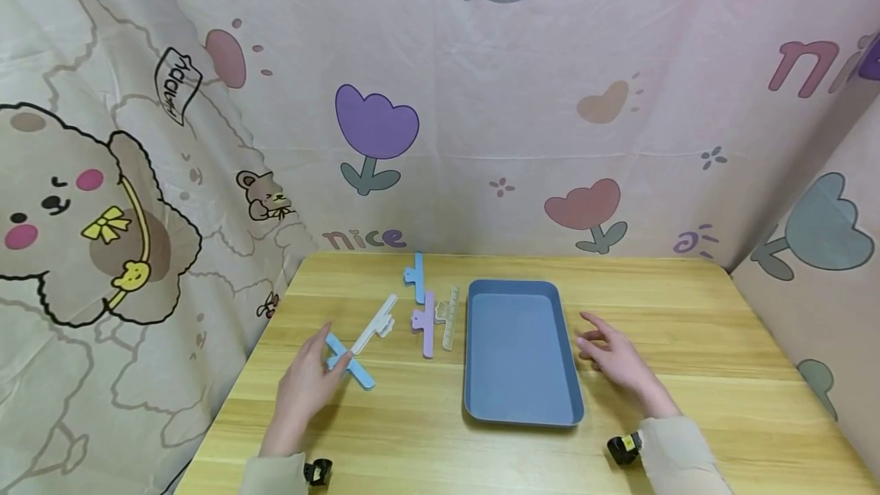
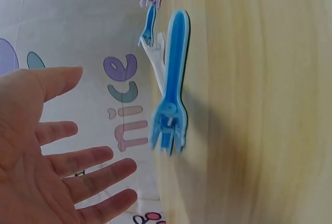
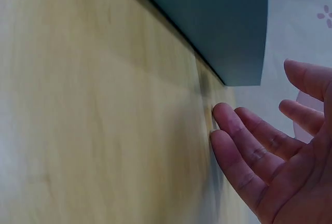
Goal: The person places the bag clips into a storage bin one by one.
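Observation:
My left hand (image 1: 305, 380) hovers over the near blue bag clip (image 1: 361, 375), its thumb overlapping the clip in the head view. In the left wrist view the fingers are spread and the palm holds nothing; the blue clip lies apart from them on the wood. Touching or crossing that clip's far side is a white clip (image 1: 372, 328). Beyond lie a purple clip (image 1: 429, 327), a transparent clip (image 1: 450, 321) and a second blue clip (image 1: 419, 281). My right hand (image 1: 619, 361) is beside the right wall of a blue-grey tray (image 1: 522, 357), fingers loosely bent and holding nothing.
All of this sits on a wooden table (image 1: 687, 342). A patterned curtain (image 1: 467, 98) hangs behind its back edge and along both sides. Small black wrist cameras (image 1: 624, 448) are worn at both cuffs.

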Demonstrator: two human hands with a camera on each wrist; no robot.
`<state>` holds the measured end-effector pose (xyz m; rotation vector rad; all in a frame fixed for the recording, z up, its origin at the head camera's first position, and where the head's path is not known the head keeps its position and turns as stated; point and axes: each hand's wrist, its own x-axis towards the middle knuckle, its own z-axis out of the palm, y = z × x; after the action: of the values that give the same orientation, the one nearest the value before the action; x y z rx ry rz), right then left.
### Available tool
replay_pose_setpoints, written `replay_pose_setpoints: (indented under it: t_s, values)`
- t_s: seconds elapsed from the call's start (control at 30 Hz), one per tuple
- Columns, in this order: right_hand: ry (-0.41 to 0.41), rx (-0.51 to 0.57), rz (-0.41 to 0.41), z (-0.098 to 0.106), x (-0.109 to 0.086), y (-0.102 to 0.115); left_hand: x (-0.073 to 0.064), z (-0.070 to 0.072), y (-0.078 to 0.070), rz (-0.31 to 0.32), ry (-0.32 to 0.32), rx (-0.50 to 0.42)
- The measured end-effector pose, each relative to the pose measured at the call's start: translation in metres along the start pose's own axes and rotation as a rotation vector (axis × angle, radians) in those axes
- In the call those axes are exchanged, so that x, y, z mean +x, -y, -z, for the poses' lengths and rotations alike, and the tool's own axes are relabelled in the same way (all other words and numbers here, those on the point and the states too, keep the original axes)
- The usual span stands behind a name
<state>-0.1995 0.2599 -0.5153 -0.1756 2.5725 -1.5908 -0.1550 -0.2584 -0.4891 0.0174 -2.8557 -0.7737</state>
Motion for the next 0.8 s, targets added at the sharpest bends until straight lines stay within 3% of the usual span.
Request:
replay_pose_setpoints:
  t_s: [0.23,0.47,0.8]
  values:
    - [0.035,0.084,-0.018,-0.008,0.004,0.002,-0.002,0.003,0.007,0.092,0.04,-0.066]
    - [0.023,0.103,-0.051,-0.013,0.006,0.002,-0.004,0.003,0.01,0.209,0.087,-0.067]
    - [0.016,0.069,-0.083,-0.016,0.007,0.001,-0.004,-0.003,0.017,0.245,0.081,-0.224]
